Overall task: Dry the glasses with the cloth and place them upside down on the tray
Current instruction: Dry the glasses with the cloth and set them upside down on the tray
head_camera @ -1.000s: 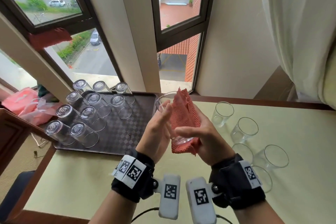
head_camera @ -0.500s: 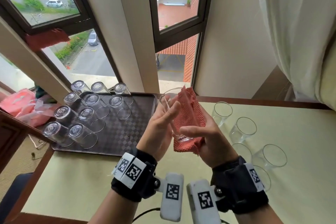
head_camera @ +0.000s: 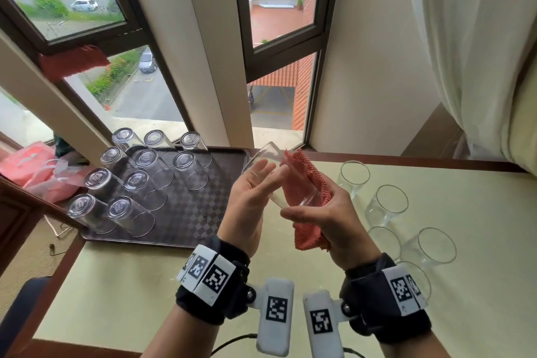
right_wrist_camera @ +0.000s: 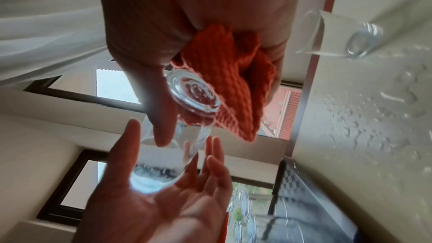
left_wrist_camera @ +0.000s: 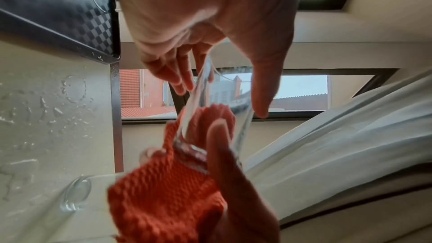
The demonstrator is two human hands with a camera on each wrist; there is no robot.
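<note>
Clear glossy glass (head_camera: 268, 166) — coarse-knit orange cloth (head_camera: 308, 183).

A pale cream table (head_camera: 151, 293) with a dark wood edge carries it all. On its left part sits a dark checkered tray (head_camera: 203, 212), pushed up near the window side, with ten glasses (head_camera: 136, 180) standing upside down on it in rows. To the right, five upright glasses (head_camera: 386, 205) stand straight on the tabletop, close together in a loose cluster, rims up. Water drops (left_wrist_camera: 58, 103) bead across the bare surface, right beside the tray's corner and round the upright glasses.
</note>
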